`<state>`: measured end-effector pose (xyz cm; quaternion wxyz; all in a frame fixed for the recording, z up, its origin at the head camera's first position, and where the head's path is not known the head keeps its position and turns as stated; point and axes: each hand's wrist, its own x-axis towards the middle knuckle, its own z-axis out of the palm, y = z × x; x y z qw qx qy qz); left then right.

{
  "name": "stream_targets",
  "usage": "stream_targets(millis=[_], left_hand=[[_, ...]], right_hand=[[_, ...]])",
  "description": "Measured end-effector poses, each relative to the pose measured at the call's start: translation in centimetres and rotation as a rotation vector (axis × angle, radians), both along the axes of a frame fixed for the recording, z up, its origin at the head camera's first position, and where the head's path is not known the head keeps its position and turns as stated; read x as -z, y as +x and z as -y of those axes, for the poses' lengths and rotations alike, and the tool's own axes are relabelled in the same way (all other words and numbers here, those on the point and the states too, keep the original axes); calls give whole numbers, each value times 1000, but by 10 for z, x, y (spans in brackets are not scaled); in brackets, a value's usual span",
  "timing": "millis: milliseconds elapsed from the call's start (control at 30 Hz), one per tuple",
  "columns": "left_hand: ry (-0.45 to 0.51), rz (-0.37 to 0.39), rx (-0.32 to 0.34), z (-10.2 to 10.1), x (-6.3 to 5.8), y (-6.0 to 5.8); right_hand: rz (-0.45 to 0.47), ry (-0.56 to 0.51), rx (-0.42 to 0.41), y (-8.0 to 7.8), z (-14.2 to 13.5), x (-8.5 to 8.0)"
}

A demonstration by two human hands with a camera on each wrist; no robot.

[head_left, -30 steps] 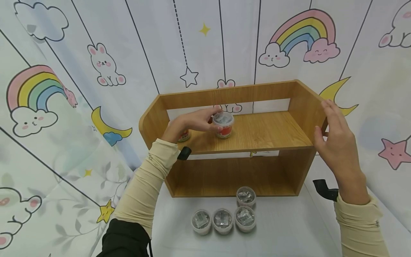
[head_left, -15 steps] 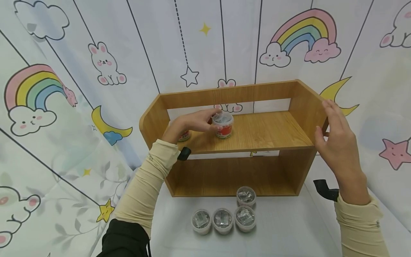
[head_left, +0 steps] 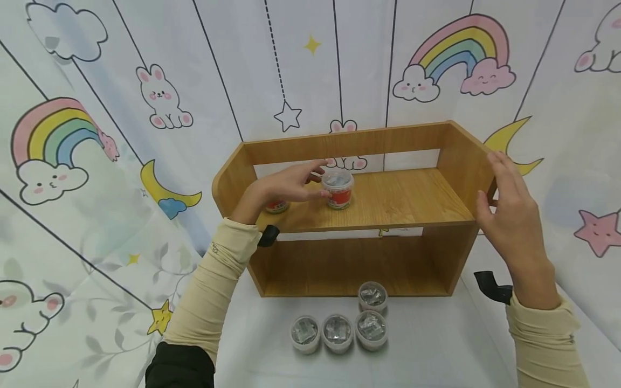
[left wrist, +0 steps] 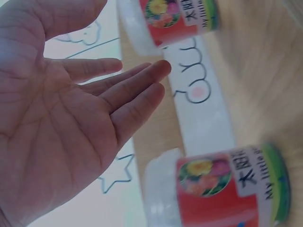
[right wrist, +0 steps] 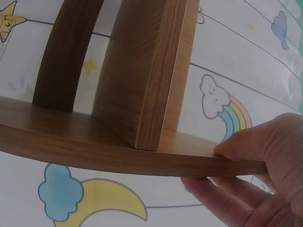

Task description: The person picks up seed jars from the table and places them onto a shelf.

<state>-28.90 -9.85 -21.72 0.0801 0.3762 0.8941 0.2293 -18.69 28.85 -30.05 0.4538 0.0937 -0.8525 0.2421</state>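
Note:
A small tub [head_left: 338, 189] with a clear lid and a red label stands on the upper board of a two-tier wooden shelf [head_left: 407, 196]. My left hand [head_left: 290, 185] is just left of it, fingers spread and loose around nothing. In the left wrist view the palm [left wrist: 61, 113] faces the camera, apart from two labelled tubs. Partly hidden behind this hand, a second tub [head_left: 277, 206] stands at the shelf's left end. My right hand [head_left: 516, 231] holds the shelf's right side panel [right wrist: 189, 163], thumb on one face and fingers on the other.
Several more lidded tubs [head_left: 337, 333] stand on the white table in front of the shelf, one [head_left: 372, 295] right at its lower front edge. A white curtain [head_left: 310, 70] printed with rainbows and rabbits hangs behind.
My left hand has let go of the tub and drawn back a little to the left, its fingers opening. The tub stays put on the upper board. My right hand keeps its place.

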Motion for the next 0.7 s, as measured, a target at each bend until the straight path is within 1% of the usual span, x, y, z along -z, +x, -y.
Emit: stream_targets(millis=[100,300,500,700], left_hand=[[6,-40,-19,5,-2,8],[19,-87,-1,13,-4,23],[6,-137,-2,19,-2,38],[25,-176,16,25,3,48]], right_hand=[[2,-2,0,0,0,0],[-1,-1,2,0,0,-1],[2,-2,3,0,0,-2],[9,-7,0,0,1,-2]])
